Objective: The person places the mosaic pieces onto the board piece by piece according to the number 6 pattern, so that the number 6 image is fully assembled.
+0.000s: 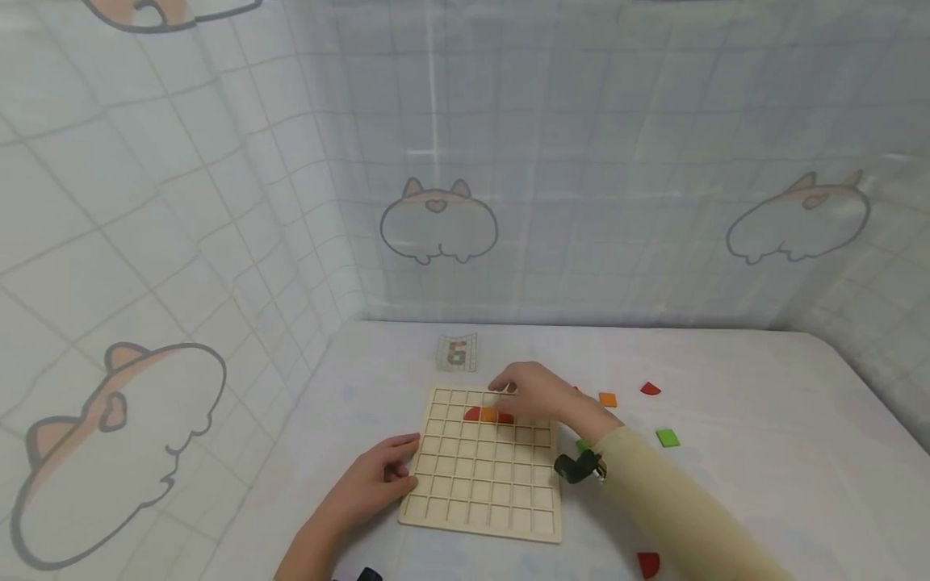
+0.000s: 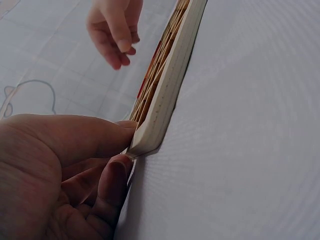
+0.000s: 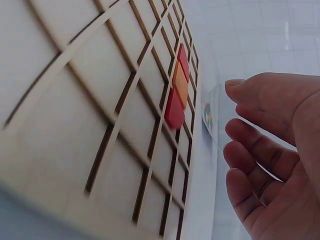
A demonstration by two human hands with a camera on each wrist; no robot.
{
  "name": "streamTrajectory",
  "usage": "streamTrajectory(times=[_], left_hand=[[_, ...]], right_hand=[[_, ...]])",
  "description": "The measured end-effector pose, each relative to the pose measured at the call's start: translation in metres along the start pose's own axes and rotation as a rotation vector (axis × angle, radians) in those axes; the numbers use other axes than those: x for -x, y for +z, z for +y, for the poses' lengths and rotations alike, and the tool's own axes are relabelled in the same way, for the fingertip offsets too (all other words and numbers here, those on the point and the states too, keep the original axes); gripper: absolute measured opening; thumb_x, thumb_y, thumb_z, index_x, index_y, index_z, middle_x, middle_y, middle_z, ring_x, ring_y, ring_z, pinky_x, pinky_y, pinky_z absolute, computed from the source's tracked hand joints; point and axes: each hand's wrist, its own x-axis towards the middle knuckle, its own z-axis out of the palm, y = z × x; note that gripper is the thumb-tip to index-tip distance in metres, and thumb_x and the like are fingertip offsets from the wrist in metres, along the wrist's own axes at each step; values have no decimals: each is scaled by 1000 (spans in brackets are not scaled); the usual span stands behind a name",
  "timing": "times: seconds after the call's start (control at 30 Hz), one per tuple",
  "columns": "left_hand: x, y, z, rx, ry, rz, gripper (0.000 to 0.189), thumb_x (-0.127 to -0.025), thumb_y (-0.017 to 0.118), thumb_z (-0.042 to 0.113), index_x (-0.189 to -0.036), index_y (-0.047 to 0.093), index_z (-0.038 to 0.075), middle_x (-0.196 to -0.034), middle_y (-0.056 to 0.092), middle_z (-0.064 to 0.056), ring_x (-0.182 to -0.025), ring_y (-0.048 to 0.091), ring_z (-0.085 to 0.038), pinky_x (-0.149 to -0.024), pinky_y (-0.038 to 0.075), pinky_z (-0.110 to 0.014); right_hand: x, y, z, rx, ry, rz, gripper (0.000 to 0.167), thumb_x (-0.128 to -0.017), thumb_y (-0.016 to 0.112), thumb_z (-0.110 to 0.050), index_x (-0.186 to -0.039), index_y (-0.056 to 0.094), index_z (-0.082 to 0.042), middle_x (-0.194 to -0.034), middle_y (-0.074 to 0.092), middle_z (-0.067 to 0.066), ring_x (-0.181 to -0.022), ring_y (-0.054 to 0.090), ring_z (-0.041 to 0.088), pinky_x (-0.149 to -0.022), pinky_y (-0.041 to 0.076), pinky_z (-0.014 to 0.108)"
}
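Observation:
A pale wooden grid board (image 1: pixel 483 492) lies on the table. My left hand (image 1: pixel 374 480) is at its left side; in the left wrist view, the thumb and a finger (image 2: pixel 114 180) grip the board's edge by a corner. Over the upper part of the board is my right hand (image 1: pixel 534 391), its fingers loosely bent with nothing between them. Just below that hand, an orange square tile (image 3: pixel 180 86) sits in a grid cell between a red rounded tile (image 3: pixel 174 111) and another red tile (image 3: pixel 183 60), all in one row.
A small pattern card (image 1: pixel 457 353) lies behind the board. To the right are a loose orange square (image 1: pixel 607 399), a red quarter-round piece (image 1: pixel 650 389) and a green square (image 1: pixel 668 437). Another red piece (image 1: pixel 649 565) lies near the front, and a green piece (image 1: pixel 582 445) shows beside the right wrist.

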Motion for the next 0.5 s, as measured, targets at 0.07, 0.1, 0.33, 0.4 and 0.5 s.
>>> streamTrajectory(times=[0.07,0.1,0.33,0.4,0.5], left_hand=[[0,0,0,0,2,-2,58,-85,77,14,-138,57,3,-142,52,2,-86,56,-8,-72,47,-24],[0,0,0,0,2,-2,57,-85,77,14,-138,57,3,-142,52,2,-86,56,-8,-72,47,-24],[1,-1,0,-10,-19,7,57,-85,77,14,-137,58,3,-141,53,2,-85,56,-8,-72,47,-23],[2,-2,1,-11,-20,11,56,-85,77,14,-137,59,3,-141,53,2,-85,56,-8,-72,47,-23],[2,-2,1,-10,-16,12,56,-85,77,14,-137,59,3,-140,53,3,-85,56,-7,-72,47,-23]], right_hand=[[6,-2,3,-1,10,14,32,-92,71,-28,-121,72,-14,-114,67,-3,-106,61,19,-88,49,37],[9,-3,5,-2,11,21,32,-92,71,-28,-121,72,-13,-114,67,-3,-106,61,19,-87,49,38],[35,-14,16,16,-20,84,31,-90,74,-24,-118,72,-11,-113,67,-3,-101,61,18,-84,50,37],[42,-18,18,23,-19,93,32,-89,75,-24,-118,72,-10,-113,67,-3,-101,61,18,-83,50,37],[54,-24,20,35,-18,104,34,-89,75,-25,-118,72,-9,-113,68,-1,-101,61,20,-83,50,38]])
